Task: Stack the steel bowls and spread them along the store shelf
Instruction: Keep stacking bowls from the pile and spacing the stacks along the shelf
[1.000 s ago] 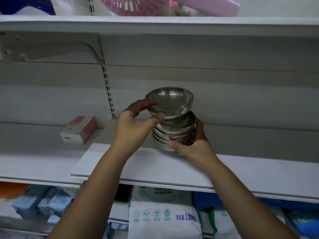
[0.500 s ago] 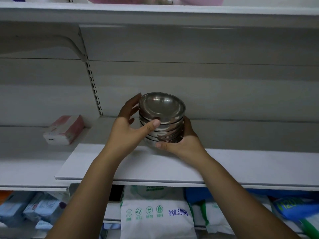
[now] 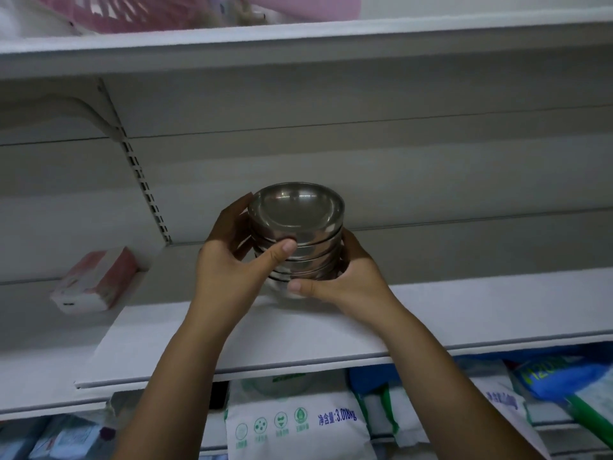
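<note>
A stack of several steel bowls (image 3: pixel 298 227) stands on the white shelf (image 3: pixel 464 313), near its middle, with the top bowl nested flush. My left hand (image 3: pixel 232 260) grips the stack's left side, thumb across the front and fingers behind the rim. My right hand (image 3: pixel 345 280) cups the lower right side, thumb lying along the base at the front. Both hands hold the stack together.
A pink and white pack (image 3: pixel 96 283) lies on the lower shelf section at the left. A slotted upright (image 3: pixel 142 180) runs up the back panel. Pink items (image 3: pixel 185 8) sit on the shelf above. Bagged goods (image 3: pixel 298 423) fill the shelf below.
The tilted top bowl held by my left hand came down and nested on the stack. My left hand then shifted to grip the stack's side.
</note>
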A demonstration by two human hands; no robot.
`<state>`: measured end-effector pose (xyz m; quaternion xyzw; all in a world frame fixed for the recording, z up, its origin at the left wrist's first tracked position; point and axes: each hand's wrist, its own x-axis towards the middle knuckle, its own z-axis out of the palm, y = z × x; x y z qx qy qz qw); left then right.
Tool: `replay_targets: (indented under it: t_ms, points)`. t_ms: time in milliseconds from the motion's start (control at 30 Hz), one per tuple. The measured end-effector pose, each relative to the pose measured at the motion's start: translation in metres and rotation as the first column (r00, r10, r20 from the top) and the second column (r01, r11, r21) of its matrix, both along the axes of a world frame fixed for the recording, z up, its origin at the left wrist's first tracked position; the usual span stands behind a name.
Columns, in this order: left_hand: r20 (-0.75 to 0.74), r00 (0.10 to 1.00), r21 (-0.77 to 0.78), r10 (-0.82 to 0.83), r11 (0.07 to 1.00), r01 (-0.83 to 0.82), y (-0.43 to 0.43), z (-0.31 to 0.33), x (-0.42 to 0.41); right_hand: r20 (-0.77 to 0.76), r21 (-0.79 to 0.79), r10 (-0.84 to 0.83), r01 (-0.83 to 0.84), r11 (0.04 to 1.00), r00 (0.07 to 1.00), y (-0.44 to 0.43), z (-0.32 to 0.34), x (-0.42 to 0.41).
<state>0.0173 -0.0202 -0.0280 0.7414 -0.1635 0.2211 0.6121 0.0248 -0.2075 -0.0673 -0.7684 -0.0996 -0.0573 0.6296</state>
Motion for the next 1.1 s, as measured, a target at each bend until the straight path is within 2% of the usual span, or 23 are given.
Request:
replay_targets:
  t_ms: [200,467,833,1100]
  points:
    - [0.009,0.996,-0.031,-0.088,0.996,0.089,-0.049,0.005,-0.005,0.011,-0.003,-0.072,0.072,0.997,0.997,-0.051,0.015,-0.023]
    - [-0.014,0.974,-0.061,-0.226,0.973,0.224,-0.155,0.011,-0.018,0.018,-0.003,-0.222,0.222,0.975,0.975,-0.151,0.024,-0.064]
    - [-0.030,0.921,-0.201,-0.388,0.905,0.375,-0.366,0.017,-0.076,0.029,-0.014,-0.408,0.409,0.913,0.912,-0.345,0.041,-0.154]
    - [-0.051,0.818,-0.236,-0.573,0.803,0.548,-0.512,0.005,-0.132,0.068,-0.075,-0.562,0.566,0.821,0.824,-0.481,0.035,-0.237]
